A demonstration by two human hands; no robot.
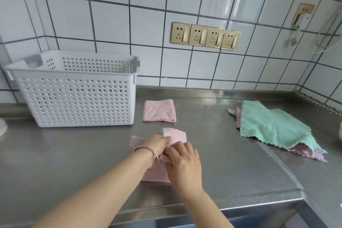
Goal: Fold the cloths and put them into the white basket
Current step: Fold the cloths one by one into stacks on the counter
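Note:
A pink cloth lies on the steel counter in front of me, partly folded, with one corner turned up. My left hand, with a silver bangle on the wrist, and my right hand both pinch this cloth near its middle. Behind it lies a folded pink cloth. The white perforated basket stands at the back left; I cannot see its bottom. At the right a green cloth lies spread over a purple cloth.
The steel counter ends in a front edge close to me and meets tiled walls at the back and right. A row of gold wall sockets sits above. A white object shows at the left edge.

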